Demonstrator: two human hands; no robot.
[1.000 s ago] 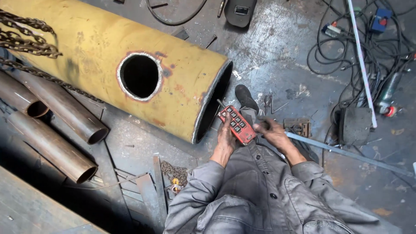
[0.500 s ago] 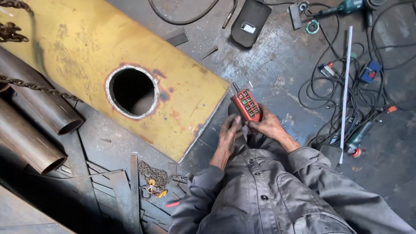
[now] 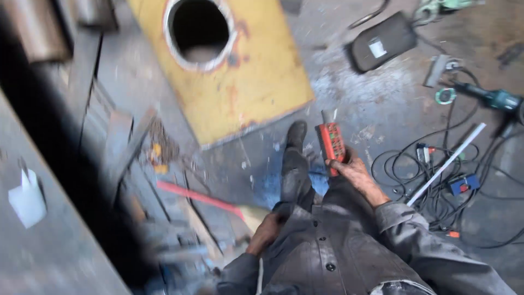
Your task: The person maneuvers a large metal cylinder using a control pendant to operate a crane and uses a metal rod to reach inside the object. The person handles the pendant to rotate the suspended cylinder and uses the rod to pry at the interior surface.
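My right hand grips a red handheld remote control with several buttons, held out in front of my grey jacket. My left hand is down by my left side against the jacket, fingers curled, nothing seen in it. A large yellow steel pipe with a round hole cut in its wall lies on the floor ahead. My dark boot stands just short of the pipe's end.
Black cables, a white rod, an angle grinder and a dark welding mask lie on the floor at right. Scrap metal strips and a red-handled tool lie at left, beside a grey steel surface.
My left hand has let go of the remote and dropped to my side. The right hand alone holds it now. The view has swung, so the pipe sits higher and closer.
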